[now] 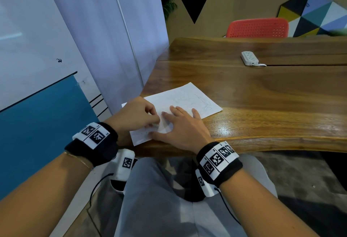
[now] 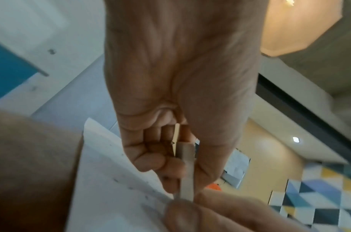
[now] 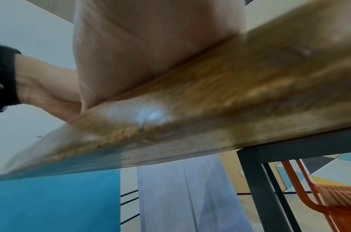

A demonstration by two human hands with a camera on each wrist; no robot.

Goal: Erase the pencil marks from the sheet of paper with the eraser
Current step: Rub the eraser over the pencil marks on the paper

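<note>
A white sheet of paper (image 1: 187, 97) lies near the left front corner of the wooden table (image 1: 262, 105). Faint pencil scribbles (image 1: 204, 103) show on its far right part. My left hand (image 1: 153, 122) has its fingers curled and pinches a small pale eraser (image 1: 155, 125), whose tip rests on the sheet's near part. In the left wrist view the eraser (image 2: 187, 171) stands upright between thumb and fingers, its end on the paper (image 2: 111, 180). My right hand (image 1: 178, 118) lies flat on the sheet just right of the eraser, fingers spread. Its palm (image 3: 150, 39) presses on the table (image 3: 230, 94).
A white power strip (image 1: 249, 58) lies further back on the table. A red chair (image 1: 257, 27) stands behind the far edge. A whiteboard wall (image 1: 47, 49) runs close along the left. The table's front edge (image 1: 262, 143) is just behind my wrists.
</note>
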